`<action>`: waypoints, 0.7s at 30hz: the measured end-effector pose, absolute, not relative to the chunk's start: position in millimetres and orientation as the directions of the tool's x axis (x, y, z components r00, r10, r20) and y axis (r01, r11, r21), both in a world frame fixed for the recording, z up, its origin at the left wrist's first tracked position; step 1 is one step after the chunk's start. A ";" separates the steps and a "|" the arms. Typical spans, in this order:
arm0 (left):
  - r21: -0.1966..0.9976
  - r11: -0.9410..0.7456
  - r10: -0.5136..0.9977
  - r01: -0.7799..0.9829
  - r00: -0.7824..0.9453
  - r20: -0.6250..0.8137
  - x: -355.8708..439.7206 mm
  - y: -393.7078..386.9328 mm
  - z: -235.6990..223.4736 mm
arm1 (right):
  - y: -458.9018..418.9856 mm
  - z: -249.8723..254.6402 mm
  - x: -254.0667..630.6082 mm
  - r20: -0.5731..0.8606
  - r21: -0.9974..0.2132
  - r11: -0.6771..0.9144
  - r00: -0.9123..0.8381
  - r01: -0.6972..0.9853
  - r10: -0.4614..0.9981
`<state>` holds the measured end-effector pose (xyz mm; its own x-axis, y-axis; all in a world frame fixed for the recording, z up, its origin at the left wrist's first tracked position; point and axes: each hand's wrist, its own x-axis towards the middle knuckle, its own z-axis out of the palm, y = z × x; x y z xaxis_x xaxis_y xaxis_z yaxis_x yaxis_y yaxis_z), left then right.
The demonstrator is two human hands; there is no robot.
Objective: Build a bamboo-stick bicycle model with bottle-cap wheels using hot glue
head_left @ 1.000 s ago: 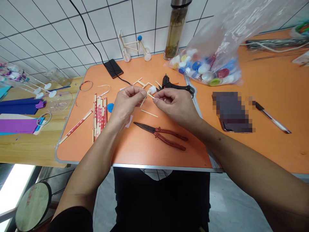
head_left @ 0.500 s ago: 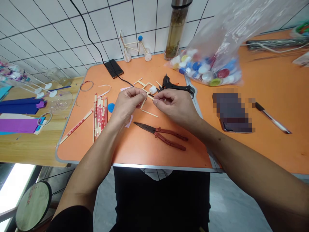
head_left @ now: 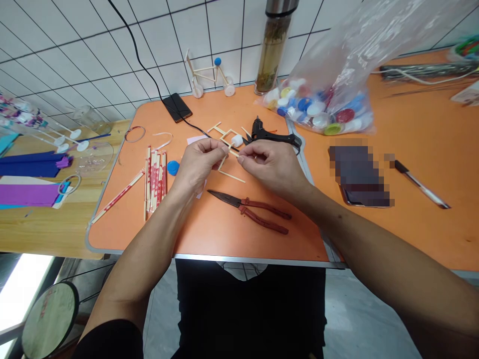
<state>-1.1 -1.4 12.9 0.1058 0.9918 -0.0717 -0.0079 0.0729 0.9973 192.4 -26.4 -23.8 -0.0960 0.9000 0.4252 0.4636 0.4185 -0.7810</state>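
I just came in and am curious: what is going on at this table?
A person's left hand and right hand pinch thin wooden stick pieces above the orange table. Needle-nose pliers lie on its near side; a glue gun lies beyond the right hand. A stick model bicycle stands by the tiled wall.

No text, brand or number is legible on the things about my fingers (head_left: 216, 152). To the left of them on the desk (head_left: 209, 239), the wrapped sticks (head_left: 152, 182) bear red printing, too small to read. Well apart, below and left of my fingers, the round disc (head_left: 56, 324) carries reddish marks, likewise unreadable. To the right of my fingers, the phone (head_left: 361, 174) is pixelated; any lettering there is indiscernible.
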 end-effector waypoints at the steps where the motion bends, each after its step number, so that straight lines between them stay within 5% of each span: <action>1: 0.997 0.076 0.992 -0.008 0.104 -0.075 -0.6 -1.5 12.7 | -26.6 -23.3 192.3 0.423 -0.781 0.416 -0.095 0.465 0.901; 21: 0.997 0.033 0.993 -0.072 0.117 -0.025 -3.1 1.5 4.5 | -27.9 -19.8 191.2 0.385 -0.801 0.382 -0.093 0.462 0.918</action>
